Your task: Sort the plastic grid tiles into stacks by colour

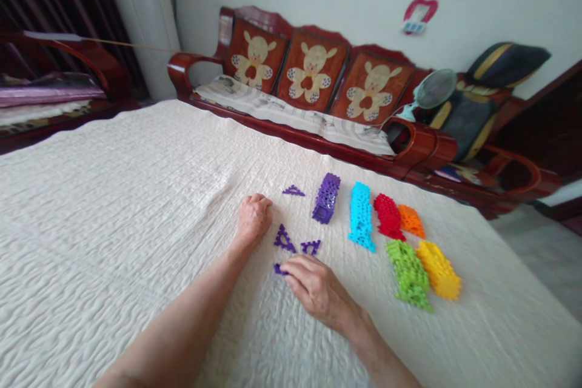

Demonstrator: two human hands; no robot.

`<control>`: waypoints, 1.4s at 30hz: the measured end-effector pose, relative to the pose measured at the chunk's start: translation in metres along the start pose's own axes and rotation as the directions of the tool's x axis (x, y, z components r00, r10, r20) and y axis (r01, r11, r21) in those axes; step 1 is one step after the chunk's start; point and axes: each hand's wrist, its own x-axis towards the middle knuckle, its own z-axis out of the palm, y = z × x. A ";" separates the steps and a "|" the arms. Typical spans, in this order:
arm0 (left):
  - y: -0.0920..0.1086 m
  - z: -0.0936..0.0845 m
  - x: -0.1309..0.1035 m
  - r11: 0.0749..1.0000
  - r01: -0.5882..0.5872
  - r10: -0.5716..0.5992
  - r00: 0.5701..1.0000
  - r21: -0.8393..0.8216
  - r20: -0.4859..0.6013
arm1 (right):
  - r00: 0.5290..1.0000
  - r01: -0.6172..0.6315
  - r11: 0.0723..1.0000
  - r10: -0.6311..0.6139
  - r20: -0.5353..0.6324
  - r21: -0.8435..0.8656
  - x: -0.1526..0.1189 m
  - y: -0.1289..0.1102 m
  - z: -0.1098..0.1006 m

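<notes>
My right hand has its fingers closed on the near end of a small purple toothed plastic piece, which the fingertips partly cover. Just beyond it lie two purple triangular pieces, one larger triangle and one smaller triangle. A third purple triangle lies farther off. My left hand rests on the cloth to the left of these pieces, fingers curled under; whatever is inside it, if anything, is hidden. Past both hands, a purple stack of interlocking pieces lies on the cloth.
To the right lie stacks in light blue, red, orange, green and yellow. A quilted white cloth covers the surface. Behind its far edge stands a wooden sofa with patterned cushions.
</notes>
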 end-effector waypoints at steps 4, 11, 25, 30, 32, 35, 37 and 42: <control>0.001 -0.001 0.000 1.000 0.017 -0.017 1.000 -0.003 0.018 | 0.982 -0.065 0.998 0.064 -0.180 -0.001 0.008 0.027 -0.009; 0.003 -0.003 -0.001 1.000 0.011 -0.011 1.000 0.006 0.011 | 0.855 -0.297 0.937 0.176 -0.487 -0.184 0.024 0.096 -0.033; 0.001 0.001 -0.001 1.000 -0.021 0.021 1.000 0.010 -0.020 | 0.808 -0.325 0.925 0.162 -0.567 -0.198 0.029 0.114 -0.018; 0.002 -0.001 -0.001 1.000 -0.017 0.018 1.000 0.016 -0.020 | 0.769 -0.313 0.926 0.116 -0.629 -0.211 0.026 0.113 -0.021; 0.003 -0.002 -0.001 1.000 -0.007 0.007 1.000 0.014 -0.013 | 0.785 -0.280 0.943 0.117 -0.608 -0.180 0.025 0.110 -0.022; 0.003 -0.002 -0.001 1.000 0.000 0.000 1.000 0.006 0.002 | 0.857 -0.182 0.978 0.106 -0.504 -0.105 0.024 0.101 -0.022; 0.003 -0.002 0.000 1.000 0.001 -0.001 1.000 -0.001 0.004 | 0.896 -0.127 0.990 0.089 -0.434 -0.059 0.025 0.093 -0.021; 0.001 0.000 0.000 1.000 0.007 -0.007 1.000 0.007 0.006 | 0.942 -0.050 0.998 0.031 -0.335 -0.048 0.033 0.068 -0.011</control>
